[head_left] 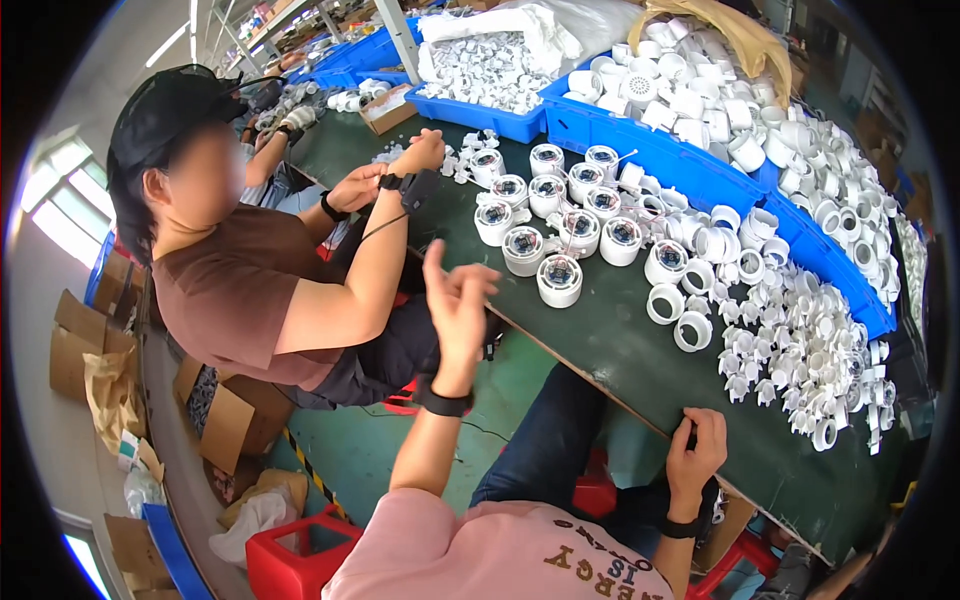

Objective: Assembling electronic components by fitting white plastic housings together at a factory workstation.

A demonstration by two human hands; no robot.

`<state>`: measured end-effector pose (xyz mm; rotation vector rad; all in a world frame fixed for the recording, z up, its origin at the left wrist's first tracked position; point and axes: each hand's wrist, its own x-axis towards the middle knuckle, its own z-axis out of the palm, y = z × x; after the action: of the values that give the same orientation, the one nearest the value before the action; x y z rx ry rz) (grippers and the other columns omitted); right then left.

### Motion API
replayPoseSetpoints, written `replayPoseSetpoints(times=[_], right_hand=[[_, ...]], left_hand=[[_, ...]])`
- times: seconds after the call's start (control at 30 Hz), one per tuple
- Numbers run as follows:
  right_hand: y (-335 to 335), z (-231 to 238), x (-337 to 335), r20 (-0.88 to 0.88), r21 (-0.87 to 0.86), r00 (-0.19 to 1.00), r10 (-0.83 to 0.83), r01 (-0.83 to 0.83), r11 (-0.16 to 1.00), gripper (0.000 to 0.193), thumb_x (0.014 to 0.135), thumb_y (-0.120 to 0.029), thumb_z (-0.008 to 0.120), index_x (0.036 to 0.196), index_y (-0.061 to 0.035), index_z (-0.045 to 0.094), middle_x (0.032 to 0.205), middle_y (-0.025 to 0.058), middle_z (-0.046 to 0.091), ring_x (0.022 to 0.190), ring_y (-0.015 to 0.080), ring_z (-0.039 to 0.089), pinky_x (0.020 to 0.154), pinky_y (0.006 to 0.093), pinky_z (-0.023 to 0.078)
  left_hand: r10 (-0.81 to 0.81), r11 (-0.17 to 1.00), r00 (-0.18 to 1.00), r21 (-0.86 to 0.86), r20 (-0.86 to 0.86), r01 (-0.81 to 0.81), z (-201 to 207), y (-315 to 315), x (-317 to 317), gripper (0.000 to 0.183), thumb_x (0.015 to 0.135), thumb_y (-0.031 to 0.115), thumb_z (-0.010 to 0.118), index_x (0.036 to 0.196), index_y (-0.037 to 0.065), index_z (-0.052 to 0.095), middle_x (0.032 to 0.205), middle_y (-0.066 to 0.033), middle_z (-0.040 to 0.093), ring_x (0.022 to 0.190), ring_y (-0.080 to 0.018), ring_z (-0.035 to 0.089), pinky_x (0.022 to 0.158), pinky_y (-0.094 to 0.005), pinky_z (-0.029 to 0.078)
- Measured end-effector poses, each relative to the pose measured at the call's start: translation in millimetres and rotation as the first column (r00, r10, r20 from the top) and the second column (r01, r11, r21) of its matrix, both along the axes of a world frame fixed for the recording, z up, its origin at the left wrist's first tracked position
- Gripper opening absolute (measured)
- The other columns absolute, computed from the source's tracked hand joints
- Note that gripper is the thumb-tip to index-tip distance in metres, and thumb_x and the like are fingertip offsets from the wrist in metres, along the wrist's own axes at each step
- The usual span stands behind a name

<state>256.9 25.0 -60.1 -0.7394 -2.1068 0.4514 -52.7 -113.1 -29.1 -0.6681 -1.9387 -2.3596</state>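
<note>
My left hand (460, 310) is raised in front of the table's near edge, its fingers spread and nothing in them. Beyond it, several round white housings (559, 281) with circuit parts inside stand grouped on the dark green table (620, 350). My right hand (697, 455) rests at the table edge, fingers loosely bent and thumb apart, with no object visible in it. To the right of that hand lies a heap of small white plastic clips (790, 370). White plastic rings (692, 331) sit between the clips and the housings.
Blue bins (650, 150) filled with white plastic parts line the table's far side. On my left a co-worker (260, 290) sits with both hands raised near one wrist. A red stool (300, 555) and cardboard boxes (235, 425) stand on the floor at left.
</note>
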Motion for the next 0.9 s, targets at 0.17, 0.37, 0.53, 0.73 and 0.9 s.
replayPoseSetpoints(times=[0.17,0.37,0.53,0.73,0.9], right_hand=[[-2,2,-2,0.024,0.015,1.0,-0.007,0.007,1.0,0.013,0.078,0.008,0.057,0.089,0.0001,0.059,0.084,0.0145,0.058,0.079,0.0323,0.058,0.069,0.0378,0.047],[-1,2,-3,0.026,0.014,1.0,-0.017,0.017,1.0,0.012,0.078,0.008,0.057,0.088,0.0005,0.059,0.084,0.0149,0.058,0.078,0.0324,0.058,0.069,0.0378,0.047],[0,5,-7,0.034,0.041,0.999,0.001,-0.002,0.999,0.012,0.079,0.008,0.057,0.088,0.0004,0.059,0.084,0.0142,0.058,0.076,0.0308,0.058,0.067,0.0362,0.047],[-2,-4,0,0.066,-0.029,0.998,-0.011,0.013,1.0,0.013,0.077,0.008,0.058,0.088,0.0003,0.059,0.084,0.0145,0.058,0.075,0.0322,0.057,0.066,0.0384,0.046],[-5,-5,0,0.103,-0.021,0.995,-0.008,0.01,1.0,0.013,0.08,0.008,0.056,0.09,0.0008,0.06,0.083,0.0126,0.056,0.072,0.0262,0.056,0.062,0.0326,0.045]], left_hand=[[0.074,0.992,0.996,-0.105,0.051,-0.069,-3,-38,-40,0.064,0.093,0.007,0.052,0.144,-0.008,0.015,0.089,-0.0137,0.067,0.07,-0.0115,0.057,0.061,-0.0206,0.044],[0.05,0.998,0.995,-0.036,0.083,-0.047,-9,-23,-39,0.064,0.092,0.006,0.053,0.142,-0.007,0.016,0.087,-0.0135,0.067,0.07,-0.0116,0.058,0.06,-0.0199,0.044],[0.035,0.999,0.999,-0.018,0.032,-0.035,-20,-4,-8,0.049,0.092,0.001,0.053,0.134,-0.003,0.027,0.086,-0.0098,0.065,0.071,-0.0117,0.057,0.067,-0.0242,0.047],[-0.23,0.969,0.973,-0.099,-0.023,0.227,-44,37,47,0.011,0.092,0.006,0.057,0.102,0.001,0.061,0.073,-0.0011,0.064,0.066,-0.003,0.056,0.057,-0.0203,0.044],[0.0,0.974,0.85,-0.194,-0.528,-0.12,-51,58,59,0.011,0.072,0.0,0.064,0.082,0.003,0.066,0.07,-0.0118,0.064,0.06,-0.0295,0.062,0.057,-0.0373,0.05]])
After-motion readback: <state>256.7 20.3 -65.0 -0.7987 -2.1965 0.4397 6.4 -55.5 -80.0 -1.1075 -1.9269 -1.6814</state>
